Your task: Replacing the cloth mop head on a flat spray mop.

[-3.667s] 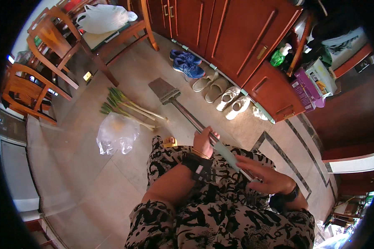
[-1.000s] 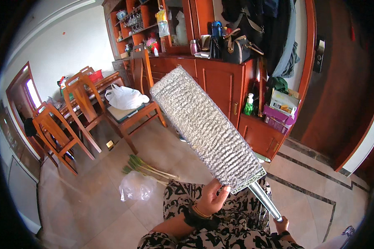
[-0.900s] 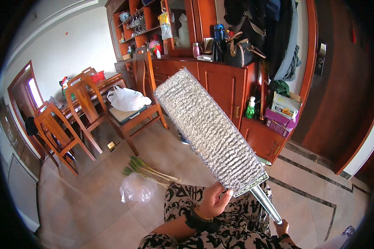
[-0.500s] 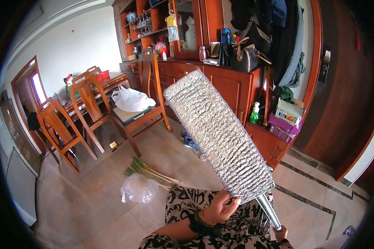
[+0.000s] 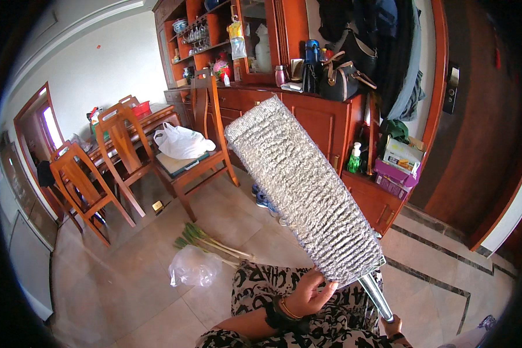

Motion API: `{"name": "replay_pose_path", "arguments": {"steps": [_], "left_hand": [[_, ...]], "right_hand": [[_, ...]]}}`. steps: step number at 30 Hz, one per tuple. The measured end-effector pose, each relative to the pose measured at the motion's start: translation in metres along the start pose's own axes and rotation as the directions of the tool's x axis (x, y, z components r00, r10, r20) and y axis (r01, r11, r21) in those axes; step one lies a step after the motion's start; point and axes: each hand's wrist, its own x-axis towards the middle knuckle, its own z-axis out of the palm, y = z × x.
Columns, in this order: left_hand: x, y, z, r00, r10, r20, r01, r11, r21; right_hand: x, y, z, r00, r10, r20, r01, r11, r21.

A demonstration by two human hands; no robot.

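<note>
A flat mop (image 5: 304, 185) with a grey-white ribbed yarn pad is raised in front of me, the pad tilted up to the left. My left hand (image 5: 309, 294) pinches the pad's lower edge with thumb and fingers, some fingertips hidden behind it. A dark band and a yellowish bangle circle that wrist. Lower right, my right hand (image 5: 392, 325) is wrapped round the shiny metal handle (image 5: 376, 297), just below the mop head. Most of the handle is out of sight.
Green scallions (image 5: 209, 238) and a clear plastic bag (image 5: 195, 267) lie on the tiled floor at left. Wooden chairs (image 5: 200, 127) surround a table behind. Blue shoes (image 5: 264, 200) sit beyond the pad, before a brown cabinet (image 5: 316, 124). A purple box (image 5: 393, 174) stands at right.
The mop pad has shifted very slightly left in the picture, as has the background. Both hands keep their places on the mop.
</note>
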Motion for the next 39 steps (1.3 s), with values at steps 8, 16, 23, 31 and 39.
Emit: {"name": "replay_pose_path", "arguments": {"steps": [8, 16, 23, 31, 39], "left_hand": [[-0.004, 0.001, -0.002, 0.989, -0.140, -0.050, 0.137, 0.990, -0.044], [0.017, -0.057, -0.040, 0.966, -0.219, -0.139, 0.258, 0.868, 0.425], [0.057, -0.102, -0.070, 0.714, -0.524, -0.464, 0.124, 0.747, -0.653], [0.053, -0.123, -0.092, 0.646, -0.683, -0.341, 0.166, 0.562, -0.811], [0.053, -0.122, -0.119, 0.762, -0.620, -0.187, 0.112, 0.411, -0.905]], "right_hand": [[-0.008, -0.001, 0.003, 0.995, 0.012, -0.104, -0.012, 1.000, -0.001], [0.021, -0.043, -0.024, 0.974, 0.045, -0.221, -0.113, 0.946, -0.304], [0.038, -0.116, -0.091, 0.956, -0.181, -0.229, 0.021, 0.824, -0.566], [0.053, -0.172, -0.149, 0.910, -0.298, -0.289, 0.075, 0.803, -0.592], [0.054, -0.229, -0.182, 0.833, -0.448, -0.325, 0.167, 0.764, -0.623]]}}
